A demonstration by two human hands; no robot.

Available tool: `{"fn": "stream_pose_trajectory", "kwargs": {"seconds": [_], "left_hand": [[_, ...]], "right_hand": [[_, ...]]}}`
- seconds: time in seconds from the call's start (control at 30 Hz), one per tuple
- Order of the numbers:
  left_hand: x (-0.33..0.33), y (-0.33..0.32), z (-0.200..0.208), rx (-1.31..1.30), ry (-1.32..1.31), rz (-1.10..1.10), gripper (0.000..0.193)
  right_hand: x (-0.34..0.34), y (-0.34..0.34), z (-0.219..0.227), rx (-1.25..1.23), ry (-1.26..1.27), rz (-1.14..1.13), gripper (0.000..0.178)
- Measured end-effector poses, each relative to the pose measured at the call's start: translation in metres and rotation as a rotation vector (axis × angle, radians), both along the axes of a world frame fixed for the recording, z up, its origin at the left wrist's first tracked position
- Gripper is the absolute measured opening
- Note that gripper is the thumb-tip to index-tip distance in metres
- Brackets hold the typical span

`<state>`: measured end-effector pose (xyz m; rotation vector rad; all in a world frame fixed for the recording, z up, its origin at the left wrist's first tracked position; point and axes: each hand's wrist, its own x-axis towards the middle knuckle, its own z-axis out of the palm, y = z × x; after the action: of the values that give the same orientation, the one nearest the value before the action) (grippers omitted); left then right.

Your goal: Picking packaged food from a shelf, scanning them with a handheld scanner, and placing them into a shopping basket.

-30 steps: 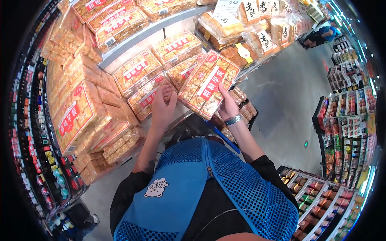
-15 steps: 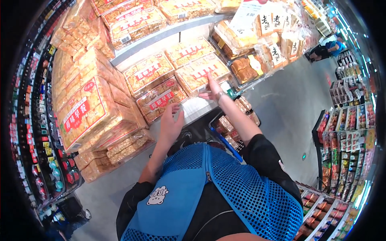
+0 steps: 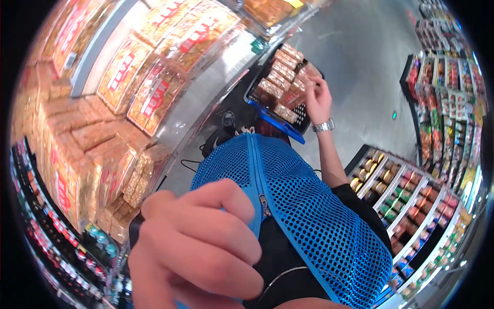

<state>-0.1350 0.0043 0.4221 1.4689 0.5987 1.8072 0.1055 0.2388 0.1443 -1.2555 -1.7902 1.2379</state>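
Note:
My left hand [image 3: 200, 247] is raised large and close before my vest, its fingers curled into a loose fist. Nothing shows in it, though the palm side is turned away. My right hand [image 3: 319, 100], with a silver watch [image 3: 323, 125] on the wrist, hovers at the right side of a black shopping basket [image 3: 250, 92]. Its fingers are bent but apart, with nothing seen between them. In the basket lie several clear-wrapped blocks of brown snack [image 3: 278, 79]. The basket's blue handle [image 3: 282, 129] is tipped toward me.
At the left, a display shelf holds red-labelled snack packs [image 3: 154, 98], with a tall stack of packs [image 3: 77, 154] beside it. Grey floor [image 3: 360, 67] stretches beyond the basket. Racks of packaged goods [image 3: 411, 206] stand at the right.
My left hand has come back from the shelf packs, up close, and curled. My right hand has left the packs and moved right over the basket. The view has swung right.

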Motion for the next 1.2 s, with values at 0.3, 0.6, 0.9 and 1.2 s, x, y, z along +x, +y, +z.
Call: {"fn": "stream_pose_trajectory", "kwargs": {"seconds": [0.3, 0.6, 0.9, 1.2], "left_hand": [[0.093, 0.112, -0.027, -0.059, -0.066, -0.084, 0.039], [0.137, 0.188, -0.096, -0.507, -0.18, -0.075, 0.039], [0.112, 0.173, -0.163, -0.697, -0.32, 0.025, 0.03], [0.098, 0.132, -0.17, -1.183, -0.172, 0.285, 0.018]], "right_hand": [[0.138, 0.021, -0.161, -0.248, -0.433, -0.066, 0.038], [0.117, 0.039, -0.369, -0.154, -0.985, 0.549, 0.084], [0.111, 0.068, -0.445, -0.375, -0.821, 1.034, 0.083], [0.191, 0.09, -0.225, -0.707, -0.38, 0.577, 0.053]]}}
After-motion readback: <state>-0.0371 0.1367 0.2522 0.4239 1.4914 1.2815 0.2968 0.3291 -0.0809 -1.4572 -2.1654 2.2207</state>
